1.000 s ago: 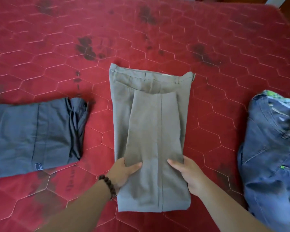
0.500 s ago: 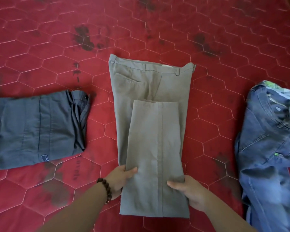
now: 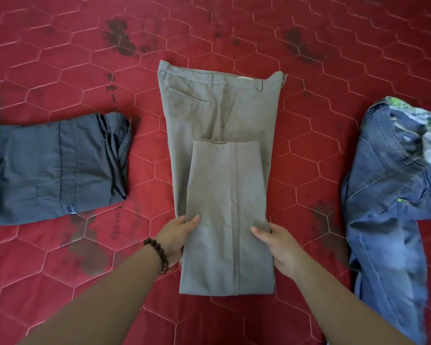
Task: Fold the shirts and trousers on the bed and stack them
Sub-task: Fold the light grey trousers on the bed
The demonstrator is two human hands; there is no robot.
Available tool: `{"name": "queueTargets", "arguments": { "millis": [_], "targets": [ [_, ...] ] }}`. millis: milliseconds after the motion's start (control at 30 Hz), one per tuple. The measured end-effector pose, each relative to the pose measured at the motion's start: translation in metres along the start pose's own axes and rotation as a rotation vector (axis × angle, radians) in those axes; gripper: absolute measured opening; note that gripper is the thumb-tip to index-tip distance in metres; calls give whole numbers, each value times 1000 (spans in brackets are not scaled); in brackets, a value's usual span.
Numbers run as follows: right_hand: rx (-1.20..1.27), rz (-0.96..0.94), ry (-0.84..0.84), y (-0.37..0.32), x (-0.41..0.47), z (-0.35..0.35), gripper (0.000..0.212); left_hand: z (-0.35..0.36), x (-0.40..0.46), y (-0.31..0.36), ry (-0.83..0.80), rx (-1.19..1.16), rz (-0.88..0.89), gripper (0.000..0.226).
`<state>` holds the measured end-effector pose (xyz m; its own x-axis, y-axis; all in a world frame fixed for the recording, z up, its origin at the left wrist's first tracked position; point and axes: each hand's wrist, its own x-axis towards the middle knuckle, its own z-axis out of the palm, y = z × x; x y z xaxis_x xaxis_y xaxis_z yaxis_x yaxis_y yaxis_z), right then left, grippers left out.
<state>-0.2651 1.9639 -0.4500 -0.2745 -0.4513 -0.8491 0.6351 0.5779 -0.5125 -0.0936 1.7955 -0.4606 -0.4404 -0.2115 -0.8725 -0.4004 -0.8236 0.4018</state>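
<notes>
We've got khaki trousers [image 3: 222, 150] mid-bed [image 3: 60, 58], long axis running away from us. Left hand [image 3: 177, 235] and right hand [image 3: 276, 245] pinch the folded section's 2 side edges; waistband lies farthest.

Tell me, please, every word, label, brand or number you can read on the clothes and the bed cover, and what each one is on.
None can be read with confidence.
Small patch on the folded dark grey garment: too small to read.
Green tag on the blue jeans: too small to read.
Dark marks on the red bed cover near the left hand: may be lettering, too blurred.
Khaki trousers: no text visible.
</notes>
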Motion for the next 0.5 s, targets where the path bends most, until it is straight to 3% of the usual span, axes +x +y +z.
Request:
{"name": "queueTargets", "arguments": {
  "millis": [133,233,333,500],
  "targets": [
    [22,-18,-120,6,-31,-5,31,-10,-32,-8,-152,-61,-33,34],
    [-20,43,-192,27,-49,-11,35,-23,-47,-28,-228,25,-153,37],
    [-141,144,-190,56,-51,-10,39,-30,-47,-50,-220,116,-248,43],
    [-282,195,-121,88,-44,-13,41,-29,-41,-78,-103,235,-235,35]
  ]
}}
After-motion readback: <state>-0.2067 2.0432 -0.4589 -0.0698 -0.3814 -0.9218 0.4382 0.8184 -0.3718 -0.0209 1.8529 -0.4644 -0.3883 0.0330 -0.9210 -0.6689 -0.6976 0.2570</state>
